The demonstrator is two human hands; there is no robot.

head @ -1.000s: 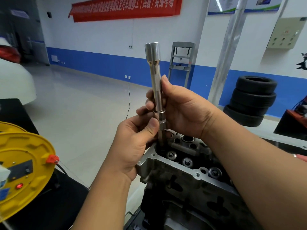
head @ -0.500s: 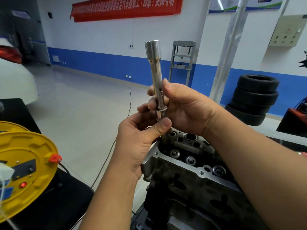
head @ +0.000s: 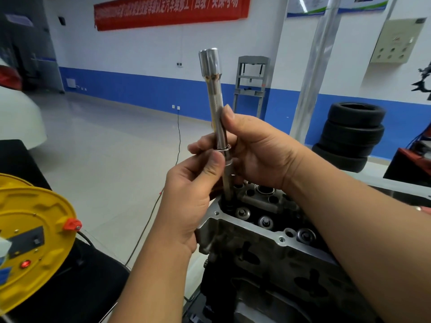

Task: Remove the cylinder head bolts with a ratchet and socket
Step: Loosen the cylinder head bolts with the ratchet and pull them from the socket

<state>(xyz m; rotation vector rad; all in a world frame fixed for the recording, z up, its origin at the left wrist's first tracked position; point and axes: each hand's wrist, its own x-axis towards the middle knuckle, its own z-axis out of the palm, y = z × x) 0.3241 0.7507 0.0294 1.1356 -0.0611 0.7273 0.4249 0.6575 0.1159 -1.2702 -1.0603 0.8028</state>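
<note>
Holding a long chrome socket extension (head: pixel 215 113) upright above the near-left corner of the cylinder head (head: pixel 254 231), the right hand (head: pixel 258 152) wraps its fingers round the knurled shaft while the left hand (head: pixel 193 194) pinches, thumb against forefinger, just below the collar where a thinner bolt shank (head: pixel 227 183) runs down into a bore. The bolt looks partly drawn out, its lower end hidden in the head. Steel like this should be stiff and fairly heavy for its size, and the polished parts likely slick, possibly oily; the knurled band seems the safest hold, with the shank steadied low to stop it dropping back.
</note>
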